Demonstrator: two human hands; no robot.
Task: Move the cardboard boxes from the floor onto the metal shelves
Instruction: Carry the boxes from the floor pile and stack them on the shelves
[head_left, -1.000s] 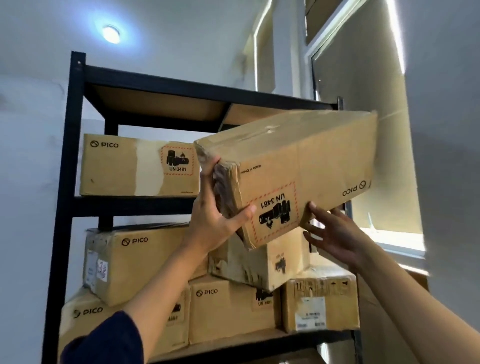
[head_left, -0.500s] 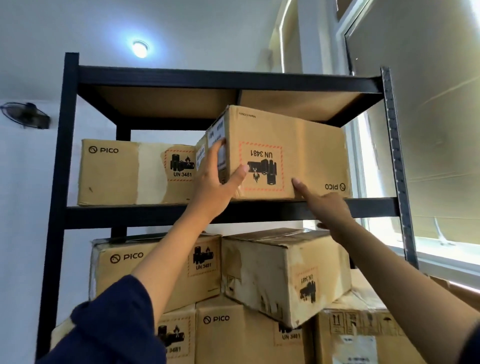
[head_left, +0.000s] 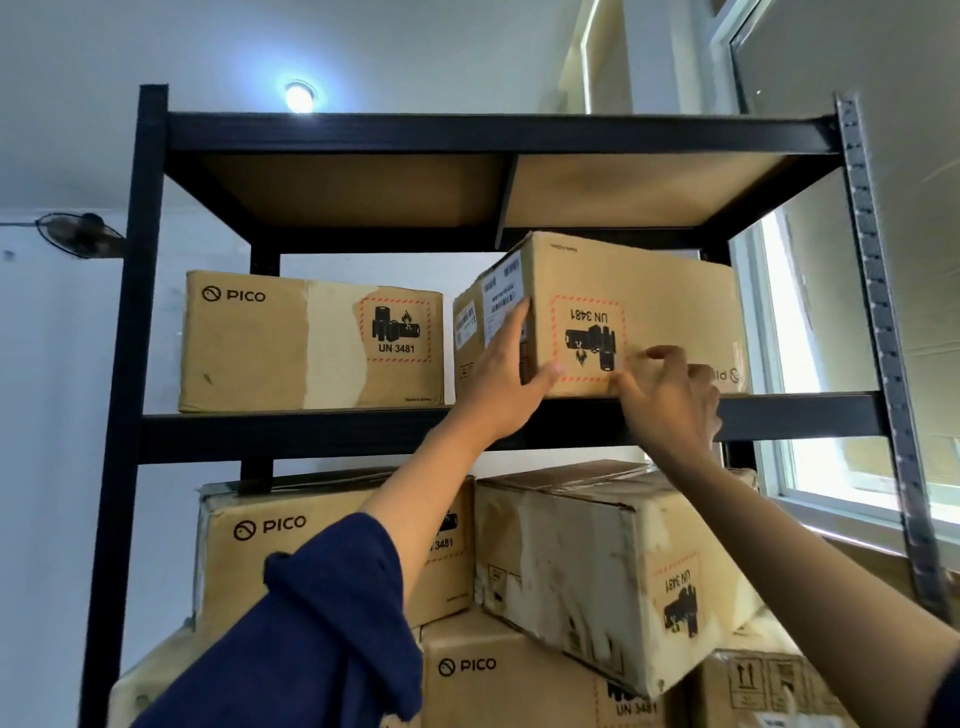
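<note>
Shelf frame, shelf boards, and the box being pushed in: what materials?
Shelf frame: looks like black-painted metal; the right upright is bare grey with punched slots. Shelf boards: matte brown underside, probably particleboard or MDF. Box: brown corrugated cardboard, printed labels, matte.

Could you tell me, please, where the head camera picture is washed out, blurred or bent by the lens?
In the head view, the window at right is blown out to white, and the ceiling lamp flares; the shelf posts lean and bow from the wide lens; the right hand is slightly motion-blurred against the upside-down box, while the left hand and box labels read sharp.
</note>
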